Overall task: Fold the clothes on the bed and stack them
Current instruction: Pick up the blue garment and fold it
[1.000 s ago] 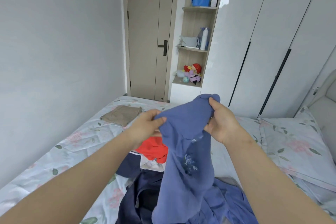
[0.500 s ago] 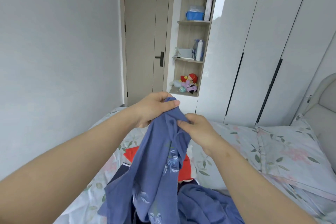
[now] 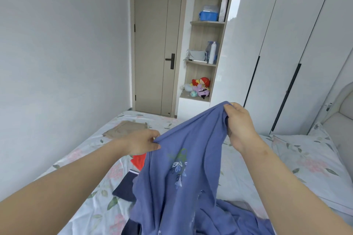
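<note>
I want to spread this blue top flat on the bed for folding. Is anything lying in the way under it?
Yes. A red garment and a navy garment lie on the bed, partly behind the blue top held by the left hand and right hand. Bare sheet shows to its right.

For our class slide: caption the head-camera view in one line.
Left hand and right hand hold a blue embroidered garment above the floral-sheeted bed.

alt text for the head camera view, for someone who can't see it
Two bare hands hold up a blue garment with a flower motif over a floral bed, the left hand pinching its edge, the right hand gripping it higher. A red garment and a navy garment lie beneath it; a folded tan piece rests farther off.
</note>
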Motion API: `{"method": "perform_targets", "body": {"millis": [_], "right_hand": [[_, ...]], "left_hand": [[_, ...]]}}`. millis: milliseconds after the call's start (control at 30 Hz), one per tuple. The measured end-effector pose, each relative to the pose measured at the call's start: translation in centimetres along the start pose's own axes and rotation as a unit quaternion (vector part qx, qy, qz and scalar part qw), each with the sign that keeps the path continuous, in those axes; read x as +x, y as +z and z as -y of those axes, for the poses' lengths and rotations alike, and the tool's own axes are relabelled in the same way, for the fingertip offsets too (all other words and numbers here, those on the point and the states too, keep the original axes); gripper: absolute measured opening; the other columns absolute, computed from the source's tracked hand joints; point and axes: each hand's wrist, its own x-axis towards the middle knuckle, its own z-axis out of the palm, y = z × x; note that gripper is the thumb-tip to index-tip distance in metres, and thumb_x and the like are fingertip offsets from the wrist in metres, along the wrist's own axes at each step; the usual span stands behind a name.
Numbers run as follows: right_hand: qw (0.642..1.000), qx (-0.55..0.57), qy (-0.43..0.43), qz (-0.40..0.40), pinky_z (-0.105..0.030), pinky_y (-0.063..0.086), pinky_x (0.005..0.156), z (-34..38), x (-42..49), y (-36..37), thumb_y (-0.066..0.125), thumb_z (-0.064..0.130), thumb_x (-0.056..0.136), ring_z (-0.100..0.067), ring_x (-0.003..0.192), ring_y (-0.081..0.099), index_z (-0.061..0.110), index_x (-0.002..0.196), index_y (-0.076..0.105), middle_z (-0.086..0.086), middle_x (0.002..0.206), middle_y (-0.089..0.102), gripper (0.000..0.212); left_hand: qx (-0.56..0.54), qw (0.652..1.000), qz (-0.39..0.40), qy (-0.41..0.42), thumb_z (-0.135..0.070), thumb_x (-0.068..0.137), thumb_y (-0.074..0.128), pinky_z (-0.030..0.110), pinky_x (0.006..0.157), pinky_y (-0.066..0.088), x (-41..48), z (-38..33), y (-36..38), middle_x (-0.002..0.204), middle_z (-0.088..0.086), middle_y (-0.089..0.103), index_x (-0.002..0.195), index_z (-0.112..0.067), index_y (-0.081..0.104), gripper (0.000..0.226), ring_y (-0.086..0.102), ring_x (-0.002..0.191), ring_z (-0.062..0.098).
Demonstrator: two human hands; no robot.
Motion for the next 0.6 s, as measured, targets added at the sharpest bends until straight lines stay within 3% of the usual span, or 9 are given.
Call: {"method": "perform_targets", "body": {"millis": [67, 167, 267, 333, 367, 467, 600], "right_hand": [[0.999, 0.015, 0.006, -0.049, -0.025, 0.029, 0.052, 0.1, 0.4, -0.9, 0.039, 0.006, 0.097, -0.014, 0.057, 0.036, 0.015, 0.066, 0.040, -0.002, 0.065, 0.041, 0.033], [0.993, -0.015, 0.015, -0.116, -0.024, 0.023, 0.049, -0.8, 1.0, -1.8, 0.036, 0.003, 0.096, -0.014, 0.054, 0.028, 0.016, 0.065, 0.032, -0.002, 0.063, 0.033, 0.034], [0.990, -0.082, 0.016, -0.113, -0.024, 0.033, 0.057, -2.1, 0.5, -1.5, 0.043, 0.005, 0.094, -0.013, 0.066, 0.042, 0.014, 0.090, 0.047, -0.001, 0.083, 0.046, 0.011], [0.990, -0.118, 0.003, -0.081, -0.024, 0.037, 0.071, -3.1, -0.6, -0.7, 0.054, 0.011, 0.092, -0.015, 0.090, 0.048, 0.016, 0.116, 0.047, 0.002, 0.107, 0.047, 0.026], [0.990, -0.124, -0.008, -0.059, -0.021, 0.038, 0.073, -3.5, -1.3, -0.2, 0.058, 0.014, 0.091, -0.015, 0.097, 0.048, 0.016, 0.119, 0.048, 0.003, 0.112, 0.047, 0.030], [0.990, -0.126, -0.018, 0.058, -0.017, 0.040, 0.070, -4.3, -3.7, 1.2, 0.060, 0.024, 0.091, -0.014, 0.095, 0.054, 0.019, 0.097, 0.057, 0.004, 0.100, 0.058, 0.008], [0.952, -0.176, 0.052, 0.245, -0.025, 0.052, 0.077, -4.9, -5.2, 2.0, 0.066, 0.033, 0.087, -0.011, 0.087, 0.065, 0.025, 0.097, 0.062, 0.004, 0.098, 0.068, 0.014]], "left_hand": [[-0.021, 0.998, 0.033, -0.044, -0.028, 0.095, 0.052, 0.031, 0.078, 0.041, 0.1, 1.2, 0.7, 0.093, 0.009, 0.060, 0.089, -0.009, 0.055, 0.020, 0.057, 0.093, 0.030], [-0.186, 0.975, 0.013, -0.118, -0.030, 0.097, 0.048, 0.039, 0.089, 0.048, 0.0, 1.2, 0.6, 0.114, 0.015, 0.065, 0.112, -0.007, 0.061, 0.030, 0.062, 0.104, 0.031], [-0.445, 0.885, -0.021, -0.132, -0.020, 0.100, 0.044, 0.039, 0.090, 0.049, 0.4, -1.0, -0.5, 0.106, 0.014, 0.066, 0.105, -0.007, 0.062, 0.023, 0.063, 0.095, 0.028], [-0.546, 0.827, -0.024, -0.131, -0.012, 0.099, 0.041, 0.032, 0.076, 0.050, 0.8, -2.7, -1.5, 0.087, 0.012, 0.065, 0.089, -0.006, 0.062, 0.024, 0.060, 0.080, 0.024], [-0.575, 0.807, -0.030, -0.133, -0.009, 0.099, 0.040, 0.027, 0.067, 0.051, 1.0, -3.5, -2.1, 0.078, 0.010, 0.064, 0.082, -0.007, 0.061, 0.027, 0.059, 0.073, 0.021], [-0.647, 0.750, -0.054, -0.123, -0.006, 0.099, 0.033, 0.014, 0.041, 0.044, 1.6, -5.4, -3.7, 0.048, 0.000, 0.054, 0.064, -0.012, 0.050, 0.039, 0.052, 0.051, 0.015], [-0.696, 0.702, -0.101, -0.110, -0.002, 0.100, 0.032, 0.014, 0.037, 0.042, 2.0, -6.6, -5.5, 0.043, -0.001, 0.050, 0.065, -0.012, 0.043, 0.038, 0.048, 0.031, 0.011]]}}
